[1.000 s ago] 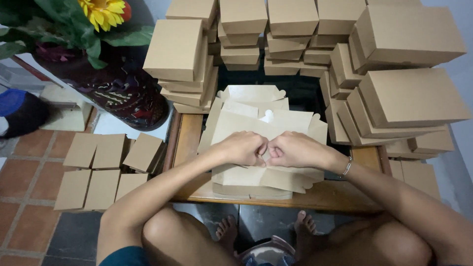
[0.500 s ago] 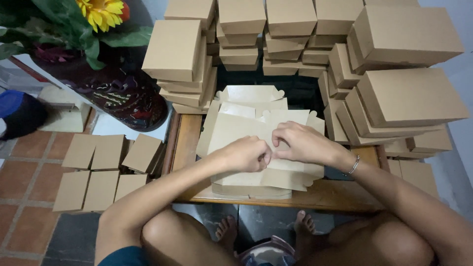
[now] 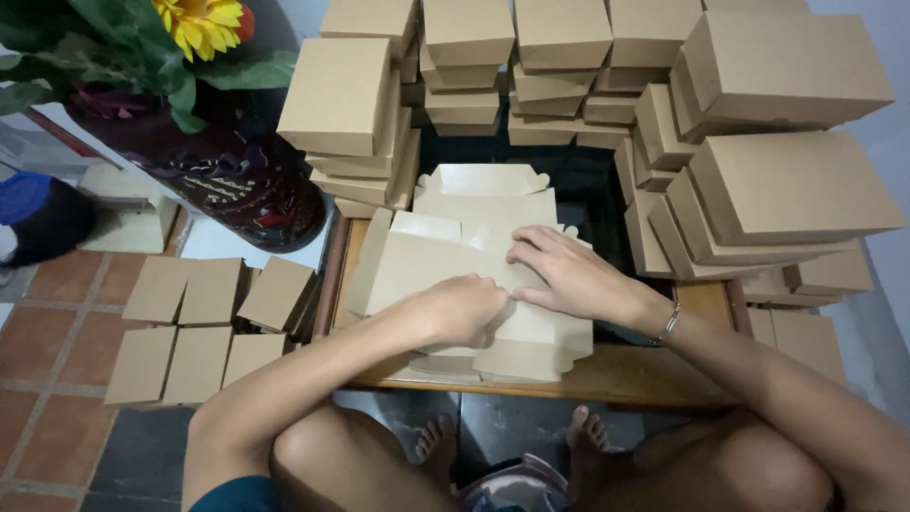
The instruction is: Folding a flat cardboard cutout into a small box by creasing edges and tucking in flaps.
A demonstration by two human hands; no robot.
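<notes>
A flat, unfolded brown cardboard box blank lies on top of a pile of similar blanks on a small wooden table. My left hand is curled on the near part of the top blank, fingers pinching a flap. My right hand rests flat on the blank's right side, fingers spread and pressing down, a thin bracelet at the wrist. The two hands touch near the middle of the blank.
Stacks of folded brown boxes stand behind and to the right of the table, more at the back left. Several folded boxes sit on the tiled floor at left. A sunflower and patterned pot stand beyond.
My hands were fists pressed together at the blank's centre. The right hand has since opened and slid up and right over the cardboard, while the left stays curled on the near flap.
</notes>
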